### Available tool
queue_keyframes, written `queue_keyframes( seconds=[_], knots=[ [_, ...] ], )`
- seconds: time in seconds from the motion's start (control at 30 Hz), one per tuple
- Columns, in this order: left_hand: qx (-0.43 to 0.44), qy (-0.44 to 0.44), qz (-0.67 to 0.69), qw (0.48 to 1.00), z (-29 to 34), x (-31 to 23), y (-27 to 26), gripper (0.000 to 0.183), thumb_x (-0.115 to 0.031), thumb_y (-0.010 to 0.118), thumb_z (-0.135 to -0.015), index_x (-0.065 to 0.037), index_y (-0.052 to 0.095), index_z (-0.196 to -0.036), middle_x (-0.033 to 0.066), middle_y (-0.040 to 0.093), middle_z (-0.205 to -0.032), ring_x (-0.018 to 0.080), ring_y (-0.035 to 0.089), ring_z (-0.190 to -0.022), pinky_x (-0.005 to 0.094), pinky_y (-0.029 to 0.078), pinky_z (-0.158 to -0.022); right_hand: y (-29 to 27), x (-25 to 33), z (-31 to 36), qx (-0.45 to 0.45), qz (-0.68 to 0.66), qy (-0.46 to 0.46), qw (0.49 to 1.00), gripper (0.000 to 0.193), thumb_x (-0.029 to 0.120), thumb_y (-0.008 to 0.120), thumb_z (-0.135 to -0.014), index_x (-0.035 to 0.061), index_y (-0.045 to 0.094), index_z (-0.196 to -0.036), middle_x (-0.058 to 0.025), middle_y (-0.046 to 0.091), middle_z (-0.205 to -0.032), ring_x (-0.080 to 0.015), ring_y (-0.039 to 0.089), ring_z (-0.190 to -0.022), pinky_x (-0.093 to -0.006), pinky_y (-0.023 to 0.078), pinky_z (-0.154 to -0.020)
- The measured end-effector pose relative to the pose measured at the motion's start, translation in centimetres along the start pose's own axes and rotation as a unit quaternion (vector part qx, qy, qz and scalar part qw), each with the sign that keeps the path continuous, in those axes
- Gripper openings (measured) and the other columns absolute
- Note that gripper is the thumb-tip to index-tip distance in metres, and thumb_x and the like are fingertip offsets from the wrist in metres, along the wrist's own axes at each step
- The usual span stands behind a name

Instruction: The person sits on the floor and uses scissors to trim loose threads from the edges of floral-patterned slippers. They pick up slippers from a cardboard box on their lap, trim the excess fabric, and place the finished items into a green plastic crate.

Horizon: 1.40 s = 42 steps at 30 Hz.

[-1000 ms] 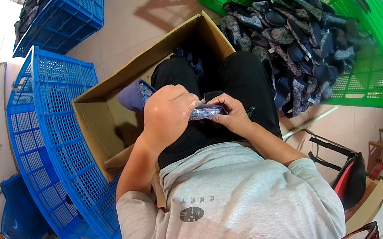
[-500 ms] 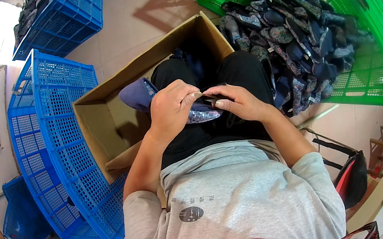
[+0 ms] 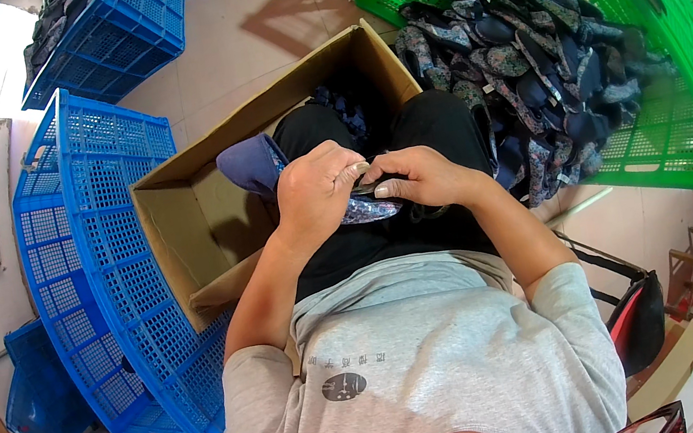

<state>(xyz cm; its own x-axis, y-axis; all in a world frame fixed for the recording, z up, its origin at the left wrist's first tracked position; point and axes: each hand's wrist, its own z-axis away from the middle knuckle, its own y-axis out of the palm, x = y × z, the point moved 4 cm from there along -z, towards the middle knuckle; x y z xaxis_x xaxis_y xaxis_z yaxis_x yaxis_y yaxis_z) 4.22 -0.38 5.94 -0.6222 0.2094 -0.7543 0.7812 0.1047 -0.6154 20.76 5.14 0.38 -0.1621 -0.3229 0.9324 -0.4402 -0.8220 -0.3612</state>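
Above my lap I hold a navy bra with a floral-patterned side. My left hand is closed on it, and one smooth navy cup sticks out beyond my knuckles on the left. A patterned part shows below my fingers. My right hand pinches a dark edge or strap of the same bra. Both thumbs and forefingers almost meet there; whether a small tool is also between them I cannot make out. An open cardboard box stands around my knees, with dark pieces deep inside it.
At the right, a green plastic crate holds a heap of navy and floral bras. Blue crates stand close on my left, another blue crate at the far left. A black and red bag hangs by my right elbow.
My right hand has drawn closer to my left, and its fingers have curled over the bra's edge. The cup at the left has tilted slightly, showing less patterned fabric.
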Motion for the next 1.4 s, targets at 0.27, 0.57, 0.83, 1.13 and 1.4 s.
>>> queue_keyframes(
  seconds=[0.27,0.57,0.83,1.13,1.4],
  knots=[
    [-0.012,0.010,-0.002,1.000,-0.1,-0.1,0.1,0.007,-0.008,0.068,-0.084,-0.002,0.069,-0.086,0.0093,0.065,-0.078,0.0261,0.065,-0.071,0.0321,0.049,-0.062,0.2,-0.3,-0.2,-0.001,-0.032,-0.001,1.000,0.024,0.025,0.066,-0.093,0.0067,0.065,-0.108,-0.0108,0.069,-0.097,-0.0261,0.067,-0.090,-0.0344,0.051,-0.079],
    [-0.062,-0.021,-0.018,0.998,-0.1,0.0,0.1,0.006,-0.009,0.069,-0.085,-0.003,0.069,-0.085,0.0099,0.064,-0.078,0.0259,0.064,-0.071,0.0328,0.049,-0.063,0.9,-1.5,0.4,-0.042,-0.132,-0.009,0.990,0.039,0.025,0.078,-0.082,0.0070,0.063,-0.113,-0.0072,0.068,-0.102,-0.0220,0.063,-0.094,-0.0326,0.049,-0.084],
    [-0.117,0.055,-0.178,0.976,-4.3,-1.9,-0.5,0.006,-0.012,0.067,-0.083,-0.008,0.069,-0.081,0.0095,0.064,-0.077,0.0329,0.063,-0.074,0.0408,0.049,-0.064,4.3,-2.5,2.4,-0.158,-0.179,0.023,0.971,0.050,0.014,0.085,-0.075,0.0057,0.064,-0.120,-0.0075,0.065,-0.110,-0.0184,0.061,-0.099,-0.0293,0.047,-0.090],
    [0.097,0.012,-0.380,0.920,-12.6,4.0,2.9,0.016,-0.015,0.059,-0.087,-0.010,0.071,-0.097,0.0103,0.068,-0.097,0.0341,0.066,-0.090,0.0469,0.053,-0.073,4.8,-3.2,2.9,-0.197,-0.292,0.054,0.934,0.041,0.006,0.077,-0.084,0.0011,0.060,-0.121,-0.0027,0.063,-0.111,-0.0104,0.058,-0.101,-0.0254,0.046,-0.090],
    [-0.207,0.106,-0.298,0.926,-7.6,1.3,-5.3,0.013,-0.007,0.061,-0.086,-0.005,0.068,-0.097,0.0125,0.065,-0.091,0.0321,0.066,-0.085,0.0431,0.052,-0.075,5.5,-5.9,3.1,-0.241,-0.435,0.141,0.856,0.034,0.016,0.069,-0.093,0.0021,0.056,-0.122,-0.0002,0.063,-0.102,-0.0080,0.058,-0.091,-0.0255,0.048,-0.083]
  ],
)
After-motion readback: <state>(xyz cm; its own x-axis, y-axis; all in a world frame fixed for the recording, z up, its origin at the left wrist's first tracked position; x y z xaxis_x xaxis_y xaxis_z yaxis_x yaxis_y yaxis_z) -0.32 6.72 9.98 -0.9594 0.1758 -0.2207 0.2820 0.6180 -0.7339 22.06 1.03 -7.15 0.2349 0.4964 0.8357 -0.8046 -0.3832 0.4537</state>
